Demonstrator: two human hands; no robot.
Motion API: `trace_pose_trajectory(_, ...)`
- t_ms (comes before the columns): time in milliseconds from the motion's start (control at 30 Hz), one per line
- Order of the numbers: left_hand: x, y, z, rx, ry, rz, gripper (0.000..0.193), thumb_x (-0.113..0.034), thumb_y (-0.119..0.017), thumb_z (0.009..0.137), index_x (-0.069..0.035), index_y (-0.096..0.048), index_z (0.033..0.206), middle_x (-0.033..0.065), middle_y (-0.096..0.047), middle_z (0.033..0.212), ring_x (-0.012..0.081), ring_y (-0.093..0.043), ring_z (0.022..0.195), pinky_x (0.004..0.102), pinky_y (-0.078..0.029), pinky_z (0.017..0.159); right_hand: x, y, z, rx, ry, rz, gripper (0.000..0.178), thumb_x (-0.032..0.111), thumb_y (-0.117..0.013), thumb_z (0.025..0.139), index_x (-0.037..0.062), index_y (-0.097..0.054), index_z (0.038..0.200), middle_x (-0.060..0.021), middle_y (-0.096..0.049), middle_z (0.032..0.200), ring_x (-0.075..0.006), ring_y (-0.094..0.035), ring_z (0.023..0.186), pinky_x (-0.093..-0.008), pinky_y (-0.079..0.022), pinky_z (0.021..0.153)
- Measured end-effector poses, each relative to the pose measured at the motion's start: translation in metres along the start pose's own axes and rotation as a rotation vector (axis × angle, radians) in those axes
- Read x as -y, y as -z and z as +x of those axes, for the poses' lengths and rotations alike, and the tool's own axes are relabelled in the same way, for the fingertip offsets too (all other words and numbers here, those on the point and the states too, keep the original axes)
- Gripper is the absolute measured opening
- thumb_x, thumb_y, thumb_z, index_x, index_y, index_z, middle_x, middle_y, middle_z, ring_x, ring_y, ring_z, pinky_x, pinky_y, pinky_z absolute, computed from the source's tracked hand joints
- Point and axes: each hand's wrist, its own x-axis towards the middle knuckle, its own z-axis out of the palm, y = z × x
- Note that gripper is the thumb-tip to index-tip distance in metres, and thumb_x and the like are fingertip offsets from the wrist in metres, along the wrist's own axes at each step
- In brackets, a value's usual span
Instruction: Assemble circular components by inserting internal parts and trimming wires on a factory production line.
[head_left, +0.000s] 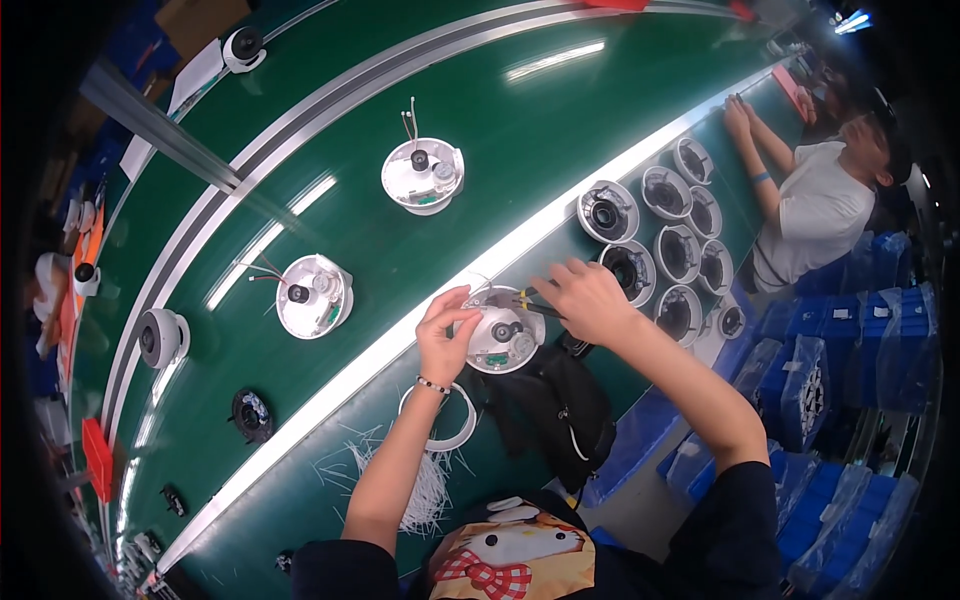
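Observation:
In front of me on the bench sits a round white camera housing (510, 350) with a black lens, a silver disc and a green board inside. My left hand (447, 325) is at its upper left rim, thumb and fingers pinched together around something thin that I cannot make out. Wires (487, 282) rise beside those fingertips. My right hand (585, 300) grips small cutting pliers (526, 299) with yellow and black on them, their jaws pointing left over the housing's far rim. The fingers of this hand are slightly blurred.
Two similar white housings (315, 296) (423, 176) stand on the green belt. Several round housings with dark insides (678, 253) cluster right. Nearer lie a white ring (457, 425), loose white cable ties (428, 495) and a black bag (565, 405). A co-worker (825, 190) sits far right beside blue crates (850, 330).

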Motion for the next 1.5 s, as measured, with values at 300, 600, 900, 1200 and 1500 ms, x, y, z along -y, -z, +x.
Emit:
trace_pose_trajectory(300, -0.009, 0.008, -0.011, 0.036, 0.001, 0.019, 0.013, 0.008, -0.062, 0.067, 0.001, -0.063, 0.078, 0.0113, -0.057, 0.097, 0.0189, -0.055, 0.088, 0.0284, -0.045, 0.079, 0.023, 0.012, 0.002, 0.003, 0.01, -0.022, 0.052, 0.013, -0.068, 0.051, 0.0082, -0.054, 0.101, -0.0063, -0.046, 0.082, -0.0214, -0.046, 0.079, -0.0305, -0.036, 0.065)
trace_pose_trajectory(600, -0.027, 0.037, -0.019, -0.077, -0.012, -0.112, 0.009, 0.006, -0.06, 0.071, 0.002, -0.061, 0.079, 0.0121, -0.058, 0.096, 0.018, -0.057, 0.085, 0.0277, -0.046, 0.078, 0.04, 0.015, 0.002, 0.072, -0.015, -0.006, 0.048, 0.014, -0.066, 0.053, 0.0078, -0.054, 0.099, -0.0052, -0.049, 0.079, -0.0217, -0.051, 0.075, -0.0312, -0.044, 0.06)
trace_pose_trajectory(900, -0.06, 0.197, -0.144, 0.007, 0.111, 1.067, 0.024, -0.011, -0.059, 0.076, 0.003, -0.058, 0.095, 0.0148, -0.061, 0.089, 0.0242, -0.058, 0.081, 0.0269, -0.047, 0.068, 0.072, 0.067, -0.055, -0.456, -0.348, 0.43, 0.053, 0.008, -0.068, 0.053, 0.0063, -0.055, 0.104, -0.0099, -0.053, 0.079, -0.0253, -0.052, 0.069, -0.031, -0.043, 0.06)
trace_pose_trajectory(1200, -0.002, 0.073, -0.074, 0.158, 0.595, -0.088, 0.055, -0.017, -0.05, 0.083, -0.005, -0.021, 0.129, 0.015, -0.045, 0.113, 0.0216, -0.057, 0.083, 0.0304, -0.055, 0.057, 0.15, 0.081, -0.049, -0.601, -0.362, 0.517, 0.054, 0.007, -0.067, 0.05, 0.0005, -0.055, 0.102, -0.0092, -0.052, 0.078, -0.017, -0.047, 0.058, -0.0246, -0.039, 0.052)
trace_pose_trajectory(1500, -0.051, 0.196, -0.126, -0.271, 0.617, -0.419, 0.043, -0.023, -0.039, 0.089, -0.004, -0.025, 0.125, 0.0138, -0.045, 0.114, 0.0255, -0.056, 0.092, 0.0316, -0.055, 0.059, 0.176, 0.082, -0.038, -0.659, -0.428, 0.626, 0.054, 0.007, -0.066, 0.05, -0.0016, -0.055, 0.102, -0.0068, -0.051, 0.077, -0.0137, -0.042, 0.056, -0.0221, -0.035, 0.051)
